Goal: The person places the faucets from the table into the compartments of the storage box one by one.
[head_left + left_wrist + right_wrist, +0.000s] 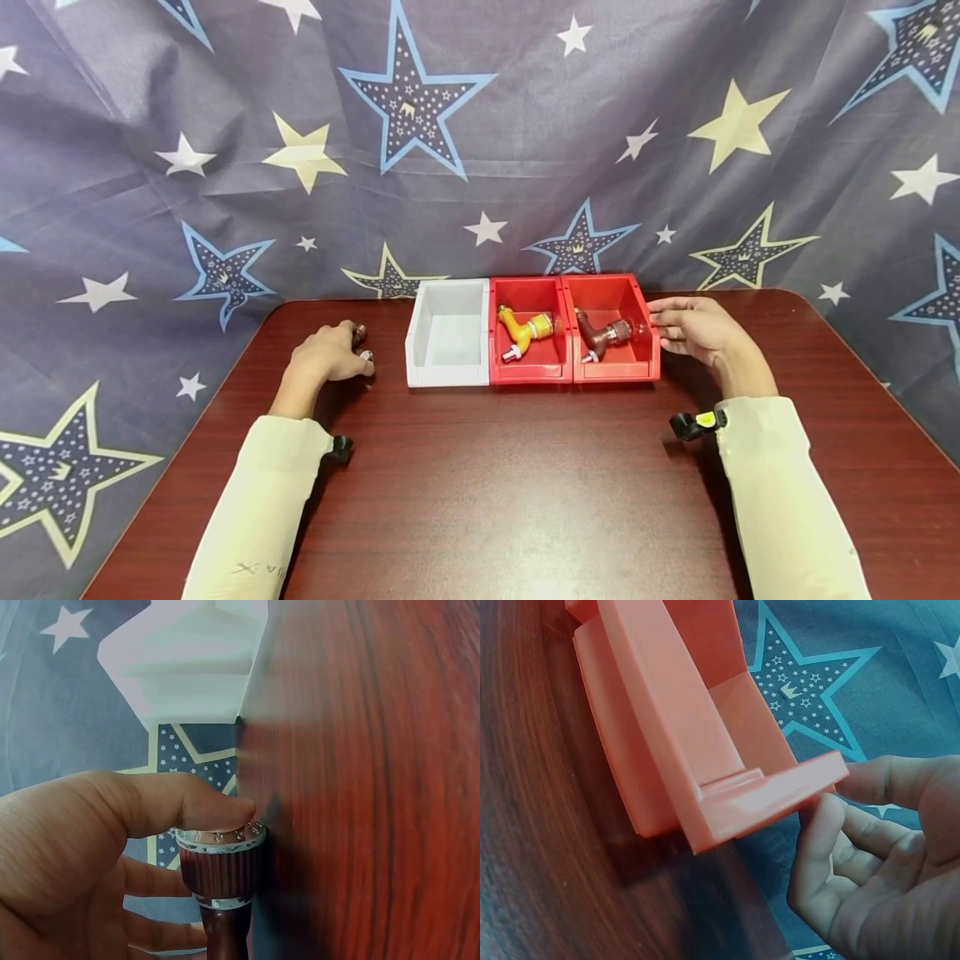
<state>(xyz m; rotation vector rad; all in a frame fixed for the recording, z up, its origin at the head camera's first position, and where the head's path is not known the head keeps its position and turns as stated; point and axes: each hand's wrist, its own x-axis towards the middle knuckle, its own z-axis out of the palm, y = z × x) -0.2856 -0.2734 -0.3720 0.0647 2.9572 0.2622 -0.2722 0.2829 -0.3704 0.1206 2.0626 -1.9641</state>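
Observation:
My left hand (324, 354) holds a brown tap (225, 874) at the left of the table. The thumb lies over the end of its ribbed collar, fingers behind; much of the tap is hidden. My right hand (697, 329) pinches the outer side wall of the right-hand red bin (667, 712) between thumb and finger. Inside that bin lies another brown tap (600, 335). A yellow tap (525, 332) lies in the middle red bin (531, 371). The white bin (450, 372) on the left of the row holds nothing visible.
The three bins stand side by side near the back edge of the dark red-brown wooden table (510, 483). Right behind the table hangs a grey star-patterned cloth (525, 192). Each sleeve carries a black wrist device, such as the right wrist camera (693, 425).

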